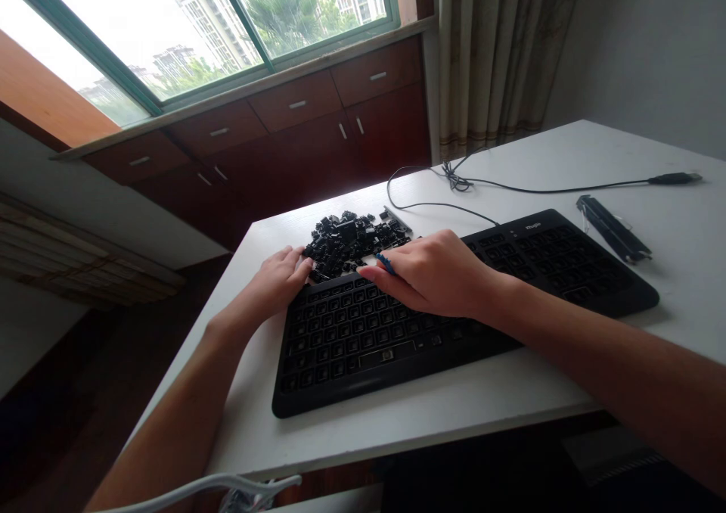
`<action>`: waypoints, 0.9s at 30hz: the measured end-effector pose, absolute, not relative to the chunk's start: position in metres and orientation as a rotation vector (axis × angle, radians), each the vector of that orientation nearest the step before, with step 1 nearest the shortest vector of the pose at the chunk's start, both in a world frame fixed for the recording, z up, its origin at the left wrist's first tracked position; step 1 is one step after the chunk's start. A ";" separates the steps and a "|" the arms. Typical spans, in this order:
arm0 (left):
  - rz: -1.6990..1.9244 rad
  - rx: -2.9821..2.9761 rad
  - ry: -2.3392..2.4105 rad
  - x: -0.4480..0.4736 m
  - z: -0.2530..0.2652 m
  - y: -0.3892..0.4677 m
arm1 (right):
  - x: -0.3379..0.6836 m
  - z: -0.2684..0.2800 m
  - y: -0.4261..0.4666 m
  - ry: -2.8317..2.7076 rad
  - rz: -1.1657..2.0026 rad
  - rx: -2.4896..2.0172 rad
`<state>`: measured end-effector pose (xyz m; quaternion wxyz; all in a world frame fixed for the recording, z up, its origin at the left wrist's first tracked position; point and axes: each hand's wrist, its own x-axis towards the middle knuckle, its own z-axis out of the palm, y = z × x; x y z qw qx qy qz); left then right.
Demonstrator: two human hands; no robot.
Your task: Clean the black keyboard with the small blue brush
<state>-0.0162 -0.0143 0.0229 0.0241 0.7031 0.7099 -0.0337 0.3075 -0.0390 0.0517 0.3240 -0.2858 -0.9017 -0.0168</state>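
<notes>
A black keyboard (334,392) with its keycaps off lies tilted across the white table, bare key sockets showing. Behind its left half is a heap of loose black keycaps (345,240). My left hand (280,275) lies at the heap's left side by the keyboard's top left corner, fingers stretched out, holding nothing I can see. Over the keyboard's upper middle, my right hand (442,275) is closed round a small blue thing (386,263). Only its ridged blue end shows between thumb and forefinger; the rest is hidden in the hand.
The keyboard's cable (454,180) runs behind it, tangled in one spot, to a USB plug (674,178). Long black pieces (615,229) lie right of the keyboard. The white table's (318,437) front edge is near; a white curved bar (249,485) is below it.
</notes>
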 end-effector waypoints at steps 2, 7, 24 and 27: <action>-0.098 2.180 2.197 -0.017 0.022 -0.014 | 0.307 0.052 -0.039 -2.366 -0.051 -0.743; -0.093 2.197 2.190 -0.018 0.021 -0.015 | 0.308 0.052 -0.039 -2.380 -0.027 -0.714; -0.088 2.271 2.126 -0.016 0.026 -0.015 | 0.309 0.054 -0.041 -2.607 0.060 -0.665; -0.116 2.215 2.178 -0.015 0.026 -0.015 | 0.310 0.054 -0.040 -2.688 0.069 -0.658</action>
